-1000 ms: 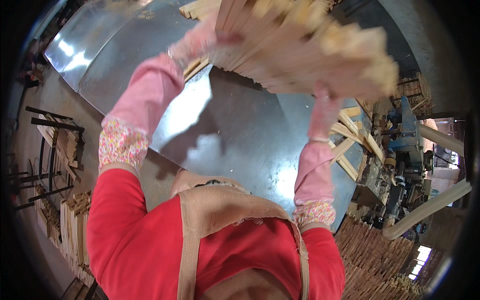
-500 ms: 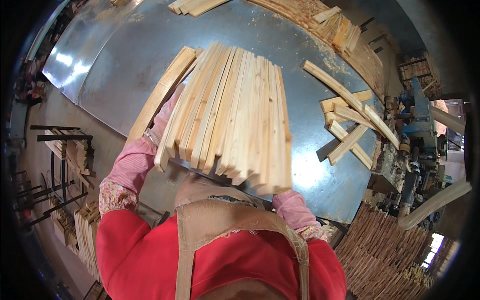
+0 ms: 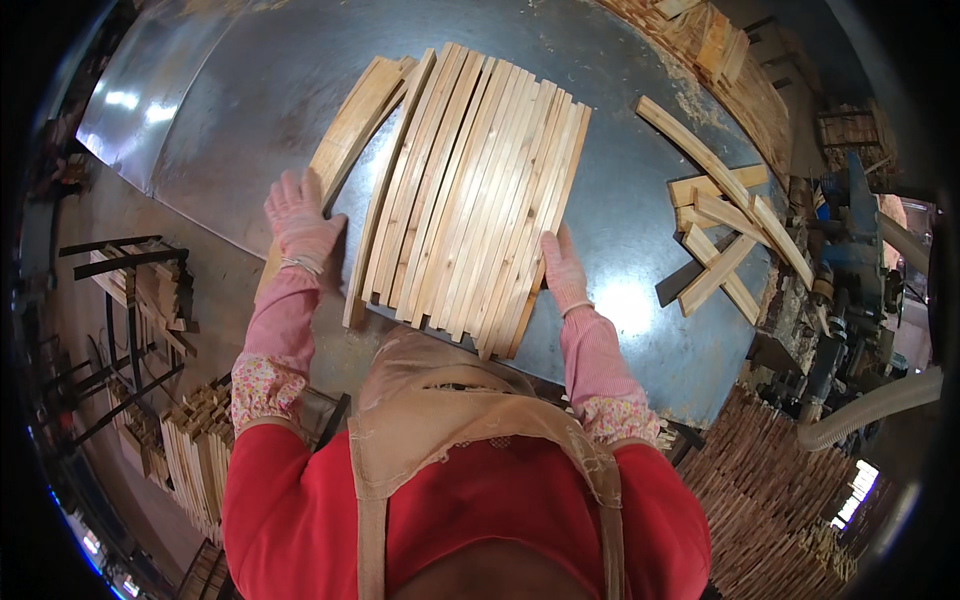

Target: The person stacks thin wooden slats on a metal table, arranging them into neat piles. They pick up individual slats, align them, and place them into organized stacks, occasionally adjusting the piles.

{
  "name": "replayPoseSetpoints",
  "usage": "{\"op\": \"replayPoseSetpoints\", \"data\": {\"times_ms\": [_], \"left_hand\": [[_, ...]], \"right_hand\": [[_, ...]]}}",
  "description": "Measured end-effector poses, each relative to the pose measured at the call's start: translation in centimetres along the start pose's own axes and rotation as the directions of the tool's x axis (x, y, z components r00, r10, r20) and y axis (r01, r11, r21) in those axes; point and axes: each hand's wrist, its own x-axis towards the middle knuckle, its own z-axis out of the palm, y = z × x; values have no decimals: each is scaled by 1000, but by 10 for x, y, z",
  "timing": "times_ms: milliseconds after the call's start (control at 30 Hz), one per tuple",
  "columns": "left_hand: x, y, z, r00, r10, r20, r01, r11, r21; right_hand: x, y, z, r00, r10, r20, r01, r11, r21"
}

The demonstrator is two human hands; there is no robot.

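The row of wooden slats (image 3: pixel 475 190) lies flat on the metal tabletop (image 3: pixel 235 170), lengths running near to far, probably laid side by side so their long faces stay even. The right hand (image 3: pixel 566 272) rests against the row's right side, seemingly steadying it; I cannot tell whether its grip curls underneath. The left hand (image 3: pixel 303 228) is released, fingers spread over a thick plank (image 3: pixel 350 135), contact uncertain. Between them, 1 slat (image 3: pixel 385 200) stands slightly apart at the row's left. The slats' near ends come about to the near edge, by the apron (image 3: pixel 450 410); any overhang is unclear. On the right, bare metal separates the row from crossed loose slats (image 3: pixel 717 275), leaving sideways room.
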Motion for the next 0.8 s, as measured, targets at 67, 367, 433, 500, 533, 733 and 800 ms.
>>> {"op": "replayPoseSetpoints", "data": {"times_ms": [67, 367, 433, 500, 533, 733, 800], "left_hand": [[15, -15, -1, 980, -59, 191, 97, 975, -199], [30, -37, 20, 949, -100, 300, 210, 909, -360], [42, -60, 34, 946, -121, 301, 247, 872, -423], [58, -88, 25, 964, -142, 224, 231, 864, -448], [65, -101, 15, 965, -148, 215, 231, 869, -437], [98, -221, 49, 977, -138, 165, 198, 874, -443], [103, -229, 28, 963, -212, 164, 255, 912, -322]], "right_hand": [[11, -21, -4, 992, 56, 111, -43, 993, -109], [20, -81, 33, 924, 3, 383, 16, 999, -47], [19, -108, 63, 909, -4, 417, 41, 996, -80], [26, -125, 93, 866, -13, 499, 77, 991, -107], [30, -134, 109, 856, -4, 516, 90, 986, -142], [23, -196, 193, 780, -8, 626, 155, 971, -182], [16, -205, 214, 791, -43, 610, 164, 976, -144]]}}
